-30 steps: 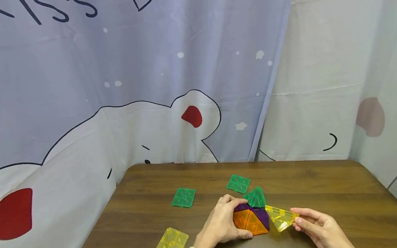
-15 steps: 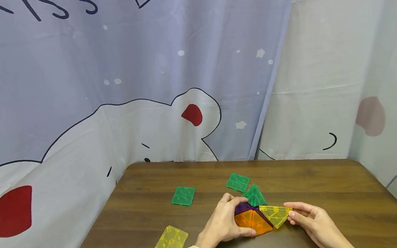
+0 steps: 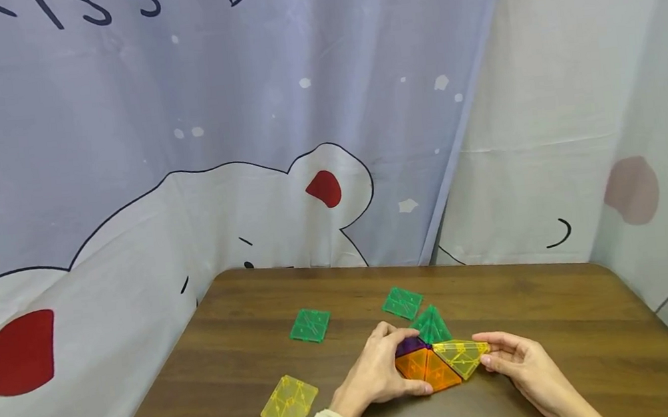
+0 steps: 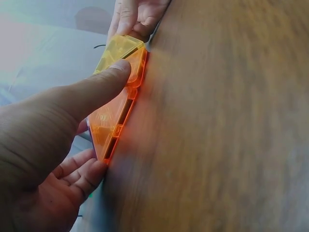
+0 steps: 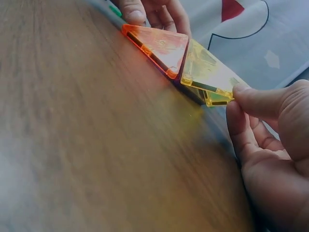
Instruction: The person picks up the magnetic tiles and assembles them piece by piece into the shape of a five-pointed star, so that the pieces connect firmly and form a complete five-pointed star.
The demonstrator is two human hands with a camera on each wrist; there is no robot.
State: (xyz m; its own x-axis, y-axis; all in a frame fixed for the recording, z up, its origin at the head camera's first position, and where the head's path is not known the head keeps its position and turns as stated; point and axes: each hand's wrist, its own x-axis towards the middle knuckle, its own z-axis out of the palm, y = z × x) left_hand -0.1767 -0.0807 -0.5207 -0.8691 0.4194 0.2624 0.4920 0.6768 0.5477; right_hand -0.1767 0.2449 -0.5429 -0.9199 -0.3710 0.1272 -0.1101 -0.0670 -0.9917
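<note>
My left hand (image 3: 374, 374) grips a low shape of see-through magnetic tiles, thumb on its near side and fingers round its far side. Orange triangle tiles (image 3: 442, 370) face me, and a purple tile (image 3: 409, 345) shows behind them. With thumb and fingers my right hand (image 3: 521, 364) pinches the outer corner of a yellow triangle tile (image 3: 462, 357). That tile's inner edge lies along the slanted right edge of the orange side; the right wrist view shows a second yellow edge (image 5: 218, 101) below it. Just behind stands a pointed green tile shape (image 3: 432, 324).
Two green square tiles (image 3: 310, 325) (image 3: 403, 302) lie farther back on the wooden table (image 3: 561, 307). A yellow square tile (image 3: 290, 403) lies left of my left hand. A printed curtain (image 3: 249, 210) hangs behind the table's far edge.
My right hand has brought the yellow triangle tile left until its edge meets the orange and purple shape. That shape has turned slightly, and the left thumb has slid a little right along it.
</note>
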